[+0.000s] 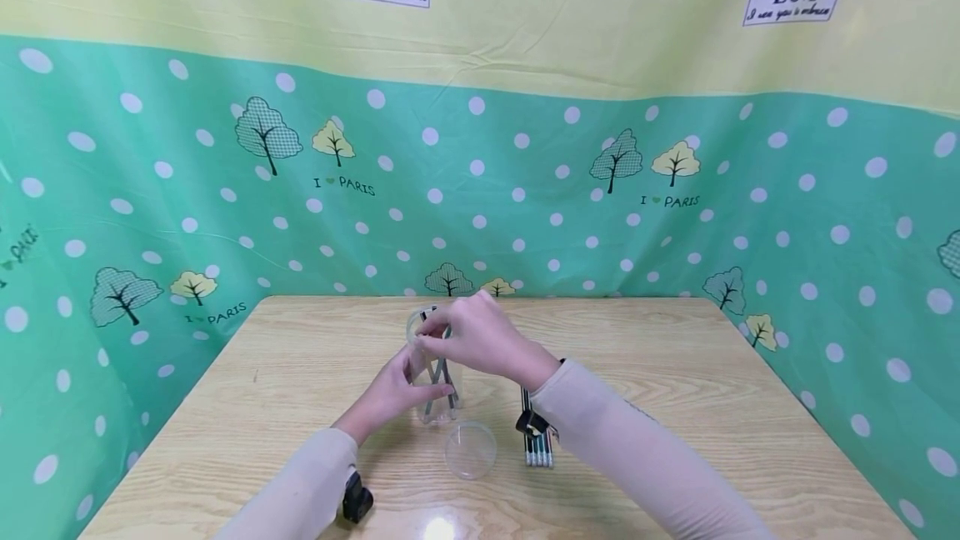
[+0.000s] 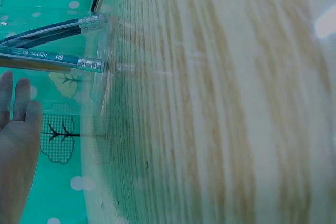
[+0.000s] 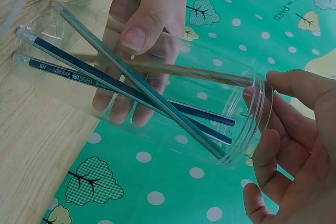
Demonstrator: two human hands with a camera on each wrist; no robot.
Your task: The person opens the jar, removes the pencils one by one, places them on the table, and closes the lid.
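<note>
A clear plastic jar (image 3: 210,129) stands on the table with several dark green and black pencils (image 3: 131,77) leaning crosswise inside, their eraser ends at its bottom. My left hand (image 1: 397,390) grips the jar's side, thumb in front and fingers behind; through the wall these show in the right wrist view. At the jar's mouth is my right hand (image 1: 480,336). Its thumb and forefinger appear to pinch the upper end of a brownish-looking pencil (image 3: 210,75) by the threaded rim, while the other fingers curl loosely. The exact contact is partly hidden.
A round clear lid (image 1: 471,450) lies on the wooden table (image 1: 637,407) in front of the jar. Several more pencils (image 1: 538,452) lie side by side under my right forearm. Behind the table hangs a green polka-dot curtain (image 1: 517,182).
</note>
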